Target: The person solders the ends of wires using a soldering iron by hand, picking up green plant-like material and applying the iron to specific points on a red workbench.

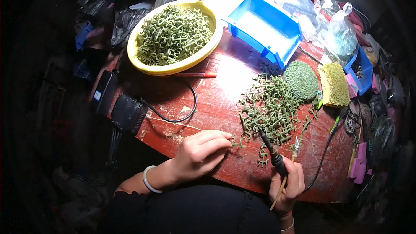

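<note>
My left hand [200,152] rests near the table's front edge, its fingers pinched on a small green branched piece [238,142]. My right hand [290,183] is closed round a dark pen-shaped tool with a cord, which looks like a soldering iron [276,159]. The same hand also holds a thin wooden-handled knife [296,148] with a pointed metal tip. The iron's tip lies by the near edge of a loose pile of green branched pieces [271,108], just right of the left hand's piece. What the pieces are made of, I cannot tell.
A yellow basin [134,63] full of similar green pieces stands at the back left. Behind the pile is a blue bin [260,45], with a round green pad [300,80] and a yellow sponge [333,85] nearby. A red pen [197,75] and black cable [195,104] lie left.
</note>
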Tool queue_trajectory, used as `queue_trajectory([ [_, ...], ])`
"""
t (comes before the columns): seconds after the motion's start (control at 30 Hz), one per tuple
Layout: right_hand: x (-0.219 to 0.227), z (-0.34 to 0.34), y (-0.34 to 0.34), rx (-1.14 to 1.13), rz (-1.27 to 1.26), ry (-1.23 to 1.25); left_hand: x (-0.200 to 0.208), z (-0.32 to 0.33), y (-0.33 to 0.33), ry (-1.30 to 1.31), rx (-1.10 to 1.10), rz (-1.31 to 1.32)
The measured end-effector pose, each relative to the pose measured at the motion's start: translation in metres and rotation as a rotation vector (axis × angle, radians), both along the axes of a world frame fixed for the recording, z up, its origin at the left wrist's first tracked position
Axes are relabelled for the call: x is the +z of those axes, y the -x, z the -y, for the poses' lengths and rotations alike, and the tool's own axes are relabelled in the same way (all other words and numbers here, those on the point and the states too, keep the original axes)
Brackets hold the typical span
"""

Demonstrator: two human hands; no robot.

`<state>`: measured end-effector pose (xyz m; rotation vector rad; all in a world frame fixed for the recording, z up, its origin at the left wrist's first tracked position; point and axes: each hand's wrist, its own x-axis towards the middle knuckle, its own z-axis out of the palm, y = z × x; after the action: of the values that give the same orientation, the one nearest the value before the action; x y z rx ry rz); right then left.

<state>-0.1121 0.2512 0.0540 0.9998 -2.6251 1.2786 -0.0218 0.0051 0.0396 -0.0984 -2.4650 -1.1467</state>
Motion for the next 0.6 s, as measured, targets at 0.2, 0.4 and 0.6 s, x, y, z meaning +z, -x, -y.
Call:
queue_trajectory([
  [0.2, -0.004, -0.003, 0.005, 0.032, -0.073, -0.003, 0.001, -0.003, 0.01, -0.037, -0.063, 0.024],
  [0.4, -0.001, -0.001, 0.002, 0.035, -0.048, 0.0, -0.005, -0.007, 0.008, -0.056, -0.11, 0.01],
  [0.6, -0.002, -0.001, 0.0, -0.005, 0.0, 0.03, -0.007, -0.011, 0.002, -0.06, -0.185, 0.007],
])
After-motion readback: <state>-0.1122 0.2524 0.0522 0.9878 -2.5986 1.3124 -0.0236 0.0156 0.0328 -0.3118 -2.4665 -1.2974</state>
